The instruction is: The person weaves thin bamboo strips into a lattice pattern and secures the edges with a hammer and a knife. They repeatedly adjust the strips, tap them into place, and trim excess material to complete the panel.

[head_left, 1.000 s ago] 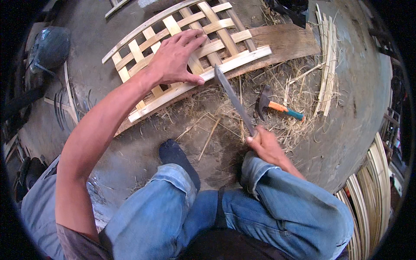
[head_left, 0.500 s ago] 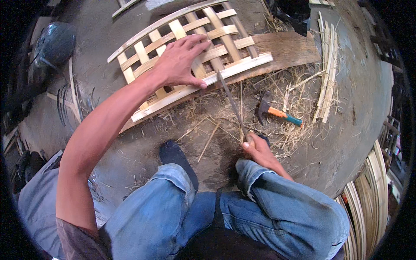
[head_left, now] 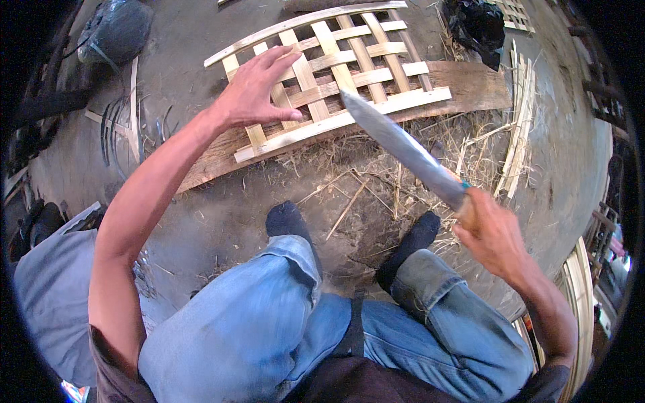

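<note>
My left hand (head_left: 259,91) presses flat, fingers spread, on a woven lattice of pale bamboo strips (head_left: 349,60) that lies on a long brown wooden plank (head_left: 470,87). My right hand (head_left: 490,232) grips the handle of a long grey-bladed knife (head_left: 403,151). The blade is raised above the ground and points up-left toward the lattice, its tip over the lattice's near edge. My knees in blue jeans and dark socks sit below.
Dry straw and bamboo shavings (head_left: 376,181) litter the concrete floor in front of my feet. A bundle of bamboo strips (head_left: 521,121) lies at the right, curved strips (head_left: 574,295) at the lower right. A dark bag (head_left: 114,30) sits at the upper left, grey cloth (head_left: 47,295) at the left.
My right hand has lifted the knife from near the ground and drawn it back to the right. The left hand stays on the lattice. The hammer by the straw is now hidden.
</note>
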The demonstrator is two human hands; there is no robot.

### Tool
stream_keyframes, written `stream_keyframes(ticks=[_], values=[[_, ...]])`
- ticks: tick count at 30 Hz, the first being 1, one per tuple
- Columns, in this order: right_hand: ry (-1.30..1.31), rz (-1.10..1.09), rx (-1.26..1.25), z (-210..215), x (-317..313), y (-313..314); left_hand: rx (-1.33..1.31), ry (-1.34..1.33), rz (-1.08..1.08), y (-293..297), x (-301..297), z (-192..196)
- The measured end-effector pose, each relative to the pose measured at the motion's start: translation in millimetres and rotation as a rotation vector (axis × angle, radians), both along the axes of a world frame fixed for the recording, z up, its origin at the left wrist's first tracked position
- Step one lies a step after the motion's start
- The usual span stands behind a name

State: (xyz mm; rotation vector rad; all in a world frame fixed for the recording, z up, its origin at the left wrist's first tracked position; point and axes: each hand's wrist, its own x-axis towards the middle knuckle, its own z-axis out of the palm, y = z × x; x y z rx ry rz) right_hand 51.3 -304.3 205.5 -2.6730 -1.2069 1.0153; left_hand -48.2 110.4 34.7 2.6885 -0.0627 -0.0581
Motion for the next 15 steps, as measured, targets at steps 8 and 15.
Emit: stream_keyframes(ticks=[8,15], values=[[0.162,-0.105,-0.046,-71.0,-75.6,6.5,0.111,0.027,0.027,-17.1,-17.6,-21.8],[0.196,-0.118,-0.099,-67.3,-86.5,16.9,0.138,0.053,0.03,-17.9,-17.8,-19.8]])
